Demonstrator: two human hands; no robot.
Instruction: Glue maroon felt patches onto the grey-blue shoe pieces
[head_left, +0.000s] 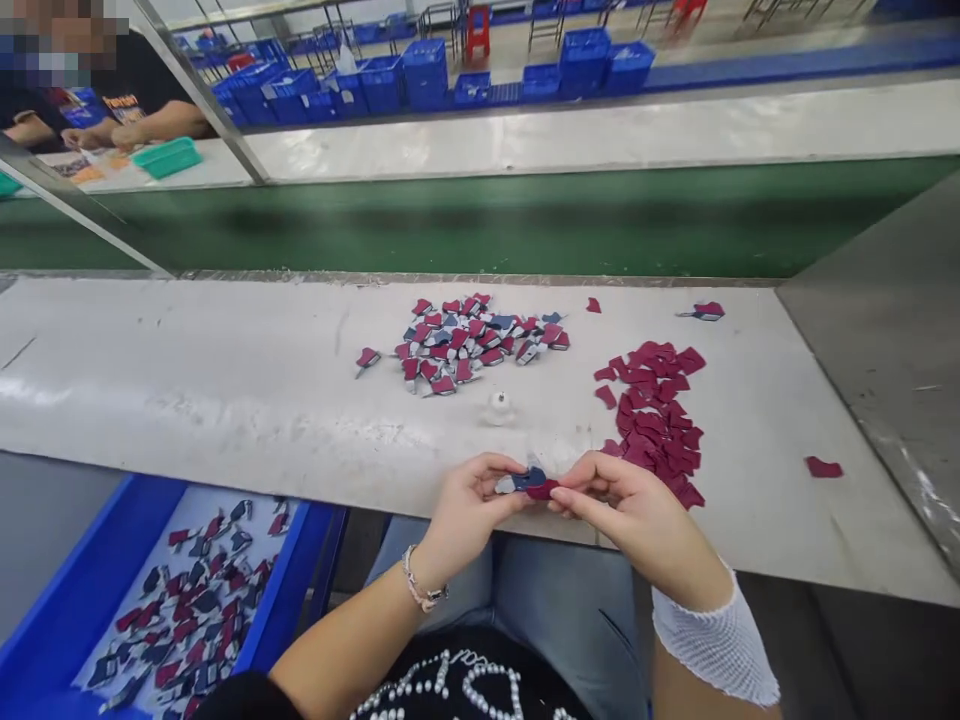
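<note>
Between my two hands, just above the table's front edge, is a small navy and grey part (525,479) with a maroon piece (543,490) against its right side. My left hand (469,508) pinches the navy and grey part at its left end. The fingers of my right hand (634,510) close on the maroon piece. A pile of flat maroon pieces (651,425) lies beyond my right hand. Farther back, left of that pile, is a heap of maroon, navy and grey parts (457,342).
A blue bin (289,590) holding similar parts stands at lower left, below the white table (187,380). A small white knob (499,401) sits mid-table. One maroon piece (823,467) lies at right, near a metal panel (900,370). People work across the green conveyor (487,225).
</note>
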